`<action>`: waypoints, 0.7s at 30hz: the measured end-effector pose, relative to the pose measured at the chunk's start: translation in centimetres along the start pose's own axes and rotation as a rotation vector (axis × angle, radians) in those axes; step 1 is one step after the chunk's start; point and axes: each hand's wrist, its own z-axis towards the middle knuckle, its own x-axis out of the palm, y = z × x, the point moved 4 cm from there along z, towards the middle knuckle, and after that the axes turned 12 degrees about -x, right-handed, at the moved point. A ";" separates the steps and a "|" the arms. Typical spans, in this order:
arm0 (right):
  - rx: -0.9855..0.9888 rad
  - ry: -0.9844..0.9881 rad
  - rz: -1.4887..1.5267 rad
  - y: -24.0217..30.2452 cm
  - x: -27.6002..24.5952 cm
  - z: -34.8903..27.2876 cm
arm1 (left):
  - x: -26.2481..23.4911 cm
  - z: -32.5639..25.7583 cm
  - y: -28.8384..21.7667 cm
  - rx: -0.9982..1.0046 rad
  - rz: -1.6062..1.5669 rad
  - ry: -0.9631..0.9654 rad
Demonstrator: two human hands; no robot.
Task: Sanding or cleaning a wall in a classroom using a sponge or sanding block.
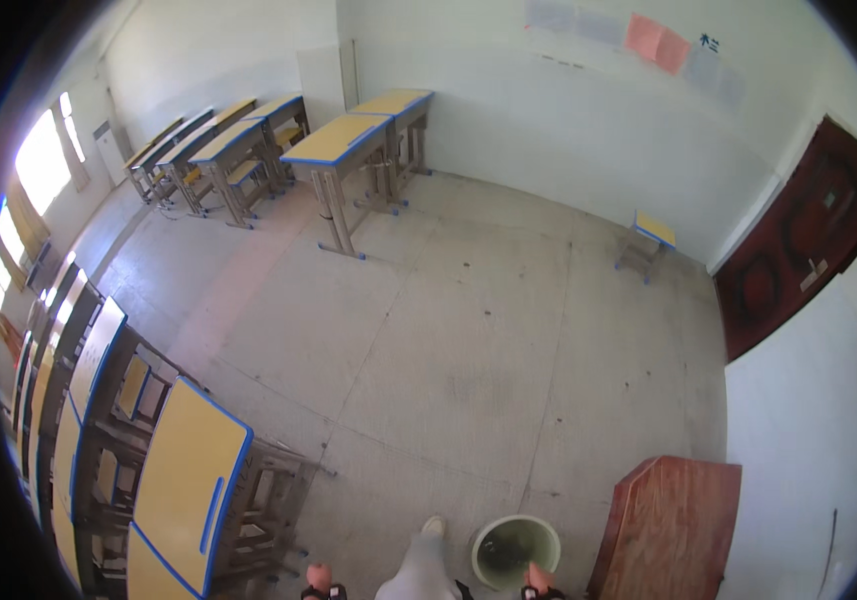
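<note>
Only the tips of my two hands show at the lower edge. My left hand [318, 577] hangs left of my pale trouser leg and white shoe [426, 556], over bare concrete floor. My right hand [539, 577] is beside the near rim of a pale green round basin [488, 532] with dark water in it. Dark bands sit at both wrists. Too little of either hand is in view to tell whether it holds anything.
A reddish wooden lectern [670, 520] stands right of the basin. Rows of yellow-topped, blue-edged desks [188, 470] line the left; more desks [343, 140] stand at the far wall. A small stool [650, 240] and a dark red door [798, 240] are on the right.
</note>
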 end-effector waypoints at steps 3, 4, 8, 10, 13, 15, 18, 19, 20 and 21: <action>0.017 0.067 0.399 7.4 3.3 -2.7 | -2.3 3.7 -2.1 -0.030 -0.099 0.019; -0.008 0.075 0.410 9.1 3.7 -2.7 | -2.7 4.7 -3.3 -0.019 -0.086 0.025; -0.112 0.017 0.365 13.3 2.8 -2.9 | -2.2 8.5 -8.0 0.184 -0.090 0.105; -0.117 -0.005 0.325 14.5 2.4 -2.9 | -1.5 10.7 -7.5 0.201 -0.066 0.183; -0.092 -0.105 0.378 13.0 0.7 -2.8 | 0.1 10.9 -9.1 0.246 -0.081 0.354; -0.042 -0.184 0.390 11.8 -0.2 -3.4 | 0.8 11.2 -9.4 0.189 0.009 0.356; -0.035 -0.226 0.341 9.4 -1.2 -4.0 | 1.0 11.7 -11.3 0.754 0.721 0.096; -0.014 -0.226 0.322 8.2 -2.0 -4.0 | 1.8 11.9 -12.2 0.778 0.707 0.068; 0.023 -0.232 0.287 6.5 -2.9 -4.1 | 2.3 10.3 -13.2 0.580 0.294 0.290; 0.056 -0.228 0.253 4.8 -4.0 -4.6 | 3.3 8.7 -13.7 0.228 0.173 0.318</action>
